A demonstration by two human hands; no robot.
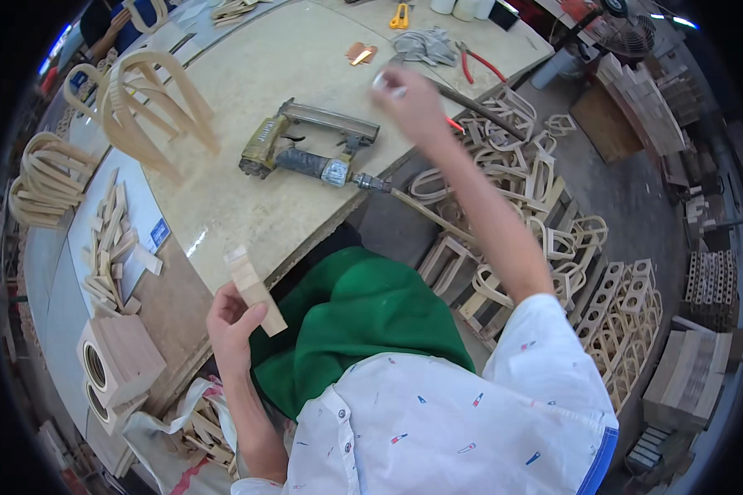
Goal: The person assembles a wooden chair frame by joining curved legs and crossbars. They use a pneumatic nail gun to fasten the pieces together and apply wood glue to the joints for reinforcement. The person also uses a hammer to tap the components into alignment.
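wood block: i see a short pale rectangular wooden block (pixel 254 290), tilted, its lower end gripped at the near edge of the worktop, in front of my green apron.
left hand: my left hand (pixel 229 323) is closed around the lower part of that block, fingers wrapped on its side, thumb against it.
right hand: my right hand (pixel 410 101) is stretched out over the far side of the worktop, blurred; the fingers look pinched on something small and pale, but i cannot tell what it is or how firmly it is held.
nail gun: an olive and grey pneumatic nail gun (pixel 305 148) lies on its side on the worktop between the two hands, well apart from the block, its hose running off the right edge.
worktop: a large pale speckled board worktop (pixel 248 74), curved by the lens.
arched frames: bent light-wood arched frames (pixel 144 103) stand at the left of the worktop, more stacked further left.
offcuts: a loose heap of small wooden offcuts (pixel 111 247) lies left of the block.
far edge: red-handled pliers (pixel 480 63) and a grey glove (pixel 425 45) lie beyond the right hand.
floor: many small wooden loop frames (pixel 545 206) are piled on the floor to the right.
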